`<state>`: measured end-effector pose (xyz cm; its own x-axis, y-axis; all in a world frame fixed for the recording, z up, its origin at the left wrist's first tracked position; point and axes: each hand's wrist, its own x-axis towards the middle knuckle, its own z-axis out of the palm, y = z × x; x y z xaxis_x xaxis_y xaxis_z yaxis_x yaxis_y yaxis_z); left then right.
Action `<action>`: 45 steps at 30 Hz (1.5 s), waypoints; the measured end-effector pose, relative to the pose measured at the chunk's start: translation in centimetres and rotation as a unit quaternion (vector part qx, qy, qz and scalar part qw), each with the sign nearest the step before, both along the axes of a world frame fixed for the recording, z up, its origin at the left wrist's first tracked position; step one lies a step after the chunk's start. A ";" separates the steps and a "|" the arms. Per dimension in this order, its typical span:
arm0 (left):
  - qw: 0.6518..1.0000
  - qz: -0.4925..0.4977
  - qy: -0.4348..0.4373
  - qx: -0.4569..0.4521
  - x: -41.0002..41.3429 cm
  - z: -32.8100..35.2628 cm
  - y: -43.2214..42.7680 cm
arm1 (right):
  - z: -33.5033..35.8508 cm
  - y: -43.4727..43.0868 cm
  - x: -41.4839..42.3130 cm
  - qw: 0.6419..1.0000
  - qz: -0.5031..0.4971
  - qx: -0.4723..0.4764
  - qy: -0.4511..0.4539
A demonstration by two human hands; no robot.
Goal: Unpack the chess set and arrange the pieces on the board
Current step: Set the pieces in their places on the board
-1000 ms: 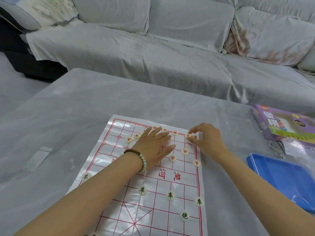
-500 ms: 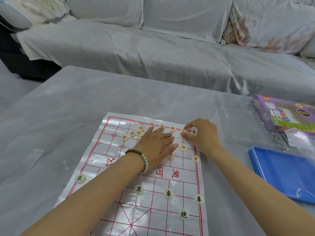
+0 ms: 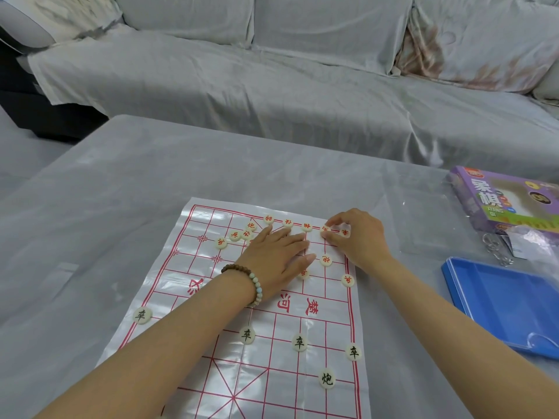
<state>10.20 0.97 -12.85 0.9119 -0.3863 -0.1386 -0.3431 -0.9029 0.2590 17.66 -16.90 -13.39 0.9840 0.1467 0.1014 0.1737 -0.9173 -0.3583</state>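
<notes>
A white plastic board sheet (image 3: 211,297) with red grid lines lies on the table. Round cream pieces with red characters sit along its far edge and in a loose cluster (image 3: 234,235) at the far left. Black-character pieces (image 3: 299,342) stand on the near half, and one (image 3: 142,315) lies just off the sheet's left edge. My left hand (image 3: 272,258) rests flat on the sheet, fingers spread, holding nothing. My right hand (image 3: 358,237) pinches a red piece (image 3: 325,229) on the far row with thumb and forefinger.
A purple chess set box (image 3: 502,201) lies at the right of the table, beside crumpled clear plastic (image 3: 532,240) and a blue tray (image 3: 499,300). A sofa covered in grey cloth (image 3: 272,86) stands beyond the table's far edge.
My right hand has slid a little leftward along the far row with a red piece pinched in it. My left hand has stayed flat on the sheet.
</notes>
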 end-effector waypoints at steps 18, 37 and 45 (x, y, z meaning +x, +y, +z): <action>0.991 0.122 -0.027 -0.050 -3.9 -0.3 13.8 | 2.2 8.1 -4.7 0.988 0.106 0.094 0.064; 0.983 0.141 -0.077 -0.088 -2.4 -2.6 17.0 | 2.2 13.1 -2.4 0.989 0.106 -0.019 0.104; 0.983 0.139 -0.088 -0.086 -2.4 -2.7 17.0 | 2.2 13.3 -2.6 0.989 0.114 -0.079 0.052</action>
